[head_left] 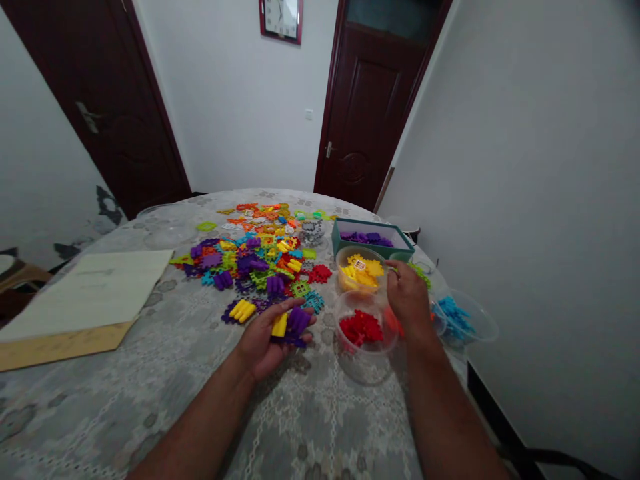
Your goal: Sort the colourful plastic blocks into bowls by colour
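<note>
My left hand (pixel 273 340) is palm up, with purple plastic building pieces (pixel 299 320) and a yellow piece (pixel 279 325) resting in it. My right hand (pixel 407 293) reaches to the right edge of a clear bowl of yellow pieces (pixel 367 267). Its fingers are bent together, and what they hold, if anything, is hidden. In front of that bowl stands another with red pieces (pixel 361 327). Beyond my left hand spreads a heap of mixed colourful pieces (pixel 250 260), and a bundle of yellow pieces (pixel 243 311) lies at its near edge.
A green box (pixel 340 240) with purple pieces stands behind the bowls. Right of my right arm is a clear bowl of blue pieces (pixel 455 317). Orange pieces (pixel 255 217) lie at the back. A large pale board (pixel 90 293) covers the table's left side.
</note>
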Demonstrator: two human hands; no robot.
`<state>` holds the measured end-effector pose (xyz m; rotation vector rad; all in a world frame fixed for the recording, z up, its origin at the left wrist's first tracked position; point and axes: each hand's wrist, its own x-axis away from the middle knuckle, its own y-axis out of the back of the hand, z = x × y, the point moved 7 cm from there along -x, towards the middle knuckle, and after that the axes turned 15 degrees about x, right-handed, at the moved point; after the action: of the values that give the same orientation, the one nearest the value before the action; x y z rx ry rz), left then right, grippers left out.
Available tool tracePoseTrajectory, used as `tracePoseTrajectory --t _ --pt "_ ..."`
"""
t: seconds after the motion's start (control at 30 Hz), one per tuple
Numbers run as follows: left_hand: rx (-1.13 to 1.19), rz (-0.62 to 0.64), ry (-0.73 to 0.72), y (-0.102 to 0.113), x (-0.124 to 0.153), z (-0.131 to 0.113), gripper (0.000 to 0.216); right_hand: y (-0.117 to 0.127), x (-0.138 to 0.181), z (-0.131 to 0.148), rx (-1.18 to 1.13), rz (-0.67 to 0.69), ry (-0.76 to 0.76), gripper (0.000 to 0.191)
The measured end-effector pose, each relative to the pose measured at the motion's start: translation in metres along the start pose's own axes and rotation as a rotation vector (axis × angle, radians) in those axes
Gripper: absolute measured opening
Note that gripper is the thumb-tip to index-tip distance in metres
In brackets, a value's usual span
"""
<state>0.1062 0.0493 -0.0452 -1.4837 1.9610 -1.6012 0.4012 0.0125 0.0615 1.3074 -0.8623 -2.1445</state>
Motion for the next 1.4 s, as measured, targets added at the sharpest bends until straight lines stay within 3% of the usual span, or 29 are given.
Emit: tracePoseTrajectory --t 0.1,0.17,0.33,0.43,0.53,0.7,0.9,1.3,1.4 --pt "0.02 -0.011 -0.004 -0.004 0.003 -0.001 0.03 0.014 0.01 0.026 -0.092 -0.105 0.111 0.032" --pt "0.039 -0.009 -0.002 -0.005 0.003 -0.001 0.031 0.021 0.024 0.058 -0.172 -0.086 0.253 0.028" --pt "0.097 0.027 -0.003 -0.002 -0.002 -0.003 0.029 0.021 0.078 0.14 -0.215 0.163 0.681 0.026" --pt "0.154 0.065 -0.003 -0.001 -0.003 -0.004 0.029 0.008 0.105 0.163 -0.123 0.327 0.799 0.025" --pt "0.165 0.063 -0.027 0.002 -0.003 -0.007 0.037 -0.009 0.119 0.17 -0.018 0.408 0.861 0.018" --pt "0.107 0.062 -0.029 0.004 -0.002 -0.007 0.046 -0.022 0.12 0.168 0.006 0.448 0.865 0.013" --pt "0.086 0.063 -0.095 0.003 -0.001 -0.01 0.039 -0.002 0.098 0.152 -0.341 0.408 0.699 0.024" --pt "-0.1 0.05 -0.13 0.003 -0.003 -0.01 0.042 0.007 0.028 0.068 -0.234 0.187 0.268 0.022" --pt "-0.159 0.05 -0.112 0.002 -0.002 -0.007 0.037 0.001 0.017 0.045 -0.206 0.214 0.174 0.024"
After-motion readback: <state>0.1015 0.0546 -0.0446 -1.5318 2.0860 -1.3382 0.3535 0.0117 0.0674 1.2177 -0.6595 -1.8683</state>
